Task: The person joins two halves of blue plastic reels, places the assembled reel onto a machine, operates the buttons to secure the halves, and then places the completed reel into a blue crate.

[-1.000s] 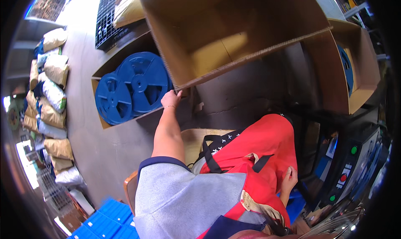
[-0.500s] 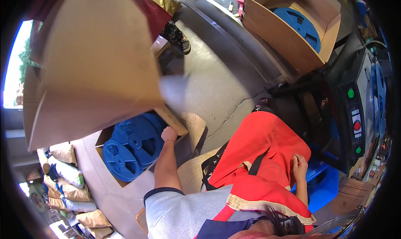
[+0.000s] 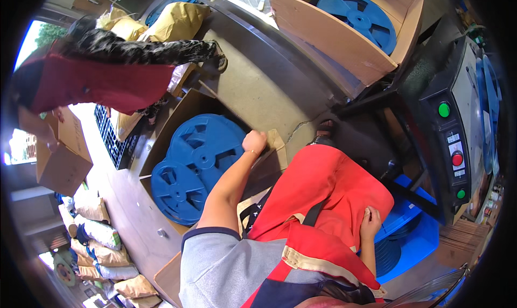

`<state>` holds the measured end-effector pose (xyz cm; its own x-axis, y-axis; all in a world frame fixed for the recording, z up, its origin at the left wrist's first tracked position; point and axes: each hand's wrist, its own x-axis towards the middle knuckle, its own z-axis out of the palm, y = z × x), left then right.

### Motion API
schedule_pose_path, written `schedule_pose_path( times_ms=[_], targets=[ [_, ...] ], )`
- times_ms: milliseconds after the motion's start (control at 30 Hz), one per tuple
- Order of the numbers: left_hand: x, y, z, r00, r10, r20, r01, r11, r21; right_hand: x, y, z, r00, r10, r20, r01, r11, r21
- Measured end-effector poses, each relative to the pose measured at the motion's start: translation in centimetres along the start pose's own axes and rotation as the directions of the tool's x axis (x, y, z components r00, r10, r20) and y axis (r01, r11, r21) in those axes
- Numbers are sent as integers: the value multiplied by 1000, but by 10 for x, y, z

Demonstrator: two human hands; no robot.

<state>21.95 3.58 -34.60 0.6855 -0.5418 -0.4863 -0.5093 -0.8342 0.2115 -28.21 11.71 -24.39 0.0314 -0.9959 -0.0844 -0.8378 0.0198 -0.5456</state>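
My left hand is closed over the near right edge of an open cardboard box, next to a folded-out flap. Inside that box lie large blue plastic reels, with a smaller blue reel overlapping them at the near left. My right hand rests on the red apron over my lap, fingers loosely extended and holding nothing visible. To its right is a blue bin with dark round reels inside.
A machine panel with green and red buttons stands at right. Behind it, another cardboard box holds a blue reel. At left, a person in dark red bends over, holding a carton. Filled sacks are stacked lower left.
The large carton that blocked the upper left has moved away to the left with the other person, who now bends over. My view has shifted; my left hand stays at the box edge.
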Motion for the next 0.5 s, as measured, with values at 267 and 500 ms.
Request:
schedule_pose_path(
  times_ms=[267, 500],
  targets=[
    [30, 213, 47, 981, 73, 182, -40, 983, -181, -14, 14, 5, 996, -7, -88, 5, 1000, -23],
    [43, 305, 58, 975, 156, 161, -97, 941, -326, -24, 22, -5, 993, 109, -43, -108, 994, 16]
  ],
)
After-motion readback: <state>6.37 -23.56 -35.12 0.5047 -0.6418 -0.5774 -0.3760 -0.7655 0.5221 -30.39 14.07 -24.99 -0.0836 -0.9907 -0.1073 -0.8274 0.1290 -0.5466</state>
